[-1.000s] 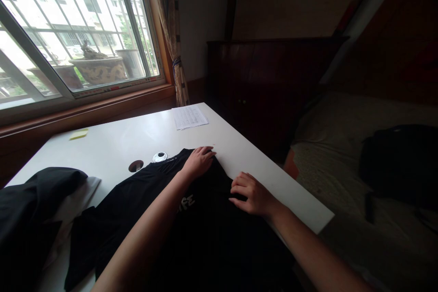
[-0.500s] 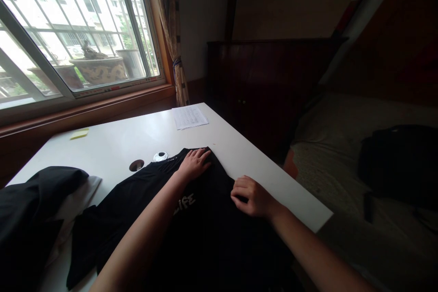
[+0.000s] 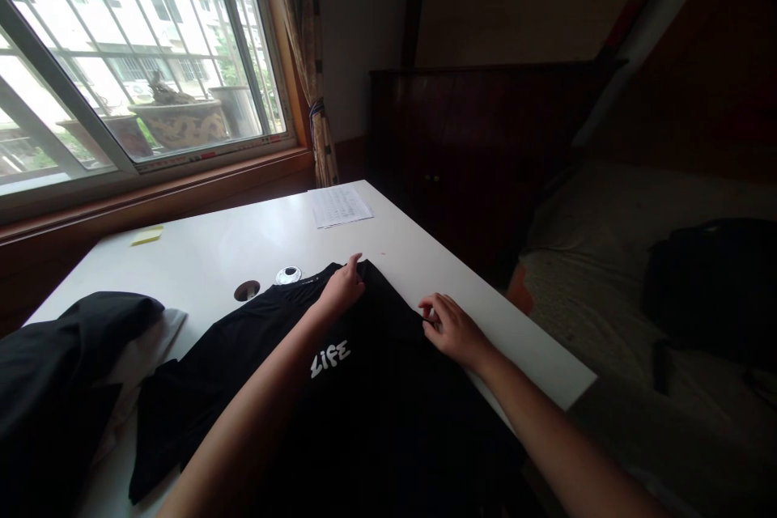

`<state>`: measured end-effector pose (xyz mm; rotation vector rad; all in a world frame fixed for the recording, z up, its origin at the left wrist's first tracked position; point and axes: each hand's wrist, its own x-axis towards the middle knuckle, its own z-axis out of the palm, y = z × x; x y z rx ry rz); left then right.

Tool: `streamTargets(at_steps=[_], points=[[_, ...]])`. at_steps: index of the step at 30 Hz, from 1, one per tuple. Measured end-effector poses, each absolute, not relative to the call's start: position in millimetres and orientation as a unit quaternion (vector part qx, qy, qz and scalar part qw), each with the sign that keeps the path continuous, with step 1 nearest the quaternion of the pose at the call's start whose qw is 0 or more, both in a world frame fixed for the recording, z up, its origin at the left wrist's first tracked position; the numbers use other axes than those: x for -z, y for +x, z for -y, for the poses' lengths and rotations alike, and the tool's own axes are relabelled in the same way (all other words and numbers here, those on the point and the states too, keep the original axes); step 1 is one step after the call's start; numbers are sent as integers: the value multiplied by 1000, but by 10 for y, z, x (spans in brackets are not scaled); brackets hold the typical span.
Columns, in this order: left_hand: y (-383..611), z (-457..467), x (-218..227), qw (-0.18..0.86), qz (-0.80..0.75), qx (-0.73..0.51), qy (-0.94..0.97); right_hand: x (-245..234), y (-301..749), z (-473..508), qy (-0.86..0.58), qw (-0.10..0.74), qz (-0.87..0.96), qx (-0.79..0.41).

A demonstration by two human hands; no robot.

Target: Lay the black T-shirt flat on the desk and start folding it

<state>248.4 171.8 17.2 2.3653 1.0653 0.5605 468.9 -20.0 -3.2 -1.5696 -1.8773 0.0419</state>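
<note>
A black T-shirt (image 3: 388, 388) with white lettering is spread on the white table (image 3: 418, 259), its collar toward the far side. My left hand (image 3: 343, 285) rests at the shirt's shoulder near the collar, index finger stretched out and thumb apart from it; its other fingers are mostly hidden. At the right sleeve edge my right hand (image 3: 452, 329) has thumb and fingers curled together, with a bit of black cloth between them. The lower part of the shirt lies in deep shadow, partly behind my left forearm.
Left of the shirt lies a heap of dark and white clothing (image 3: 91, 340). Beyond the collar are a cable hole (image 3: 247, 290) and a round silvery cover (image 3: 289, 275). Papers (image 3: 341, 206) and a yellow sticky pad (image 3: 146, 235) lie farther back. A dark bag (image 3: 710, 291) sits at the right.
My left hand has gone from lying flat on the shoulder to a tilted pose with the index finger raised. My right hand has shifted slightly up and right, and its fingers have moved at the sleeve.
</note>
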Motion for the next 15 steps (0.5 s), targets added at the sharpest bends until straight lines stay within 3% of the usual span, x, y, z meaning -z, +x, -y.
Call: streamTargets(at_steps=[6, 15], points=[[2398, -1725, -263, 337, -424, -230, 808, 25, 4685, 198, -593, 335, 732, -11], [2287, -1721, -340, 432, -439, -124, 778, -1, 4686, 205, -589, 314, 744, -28]])
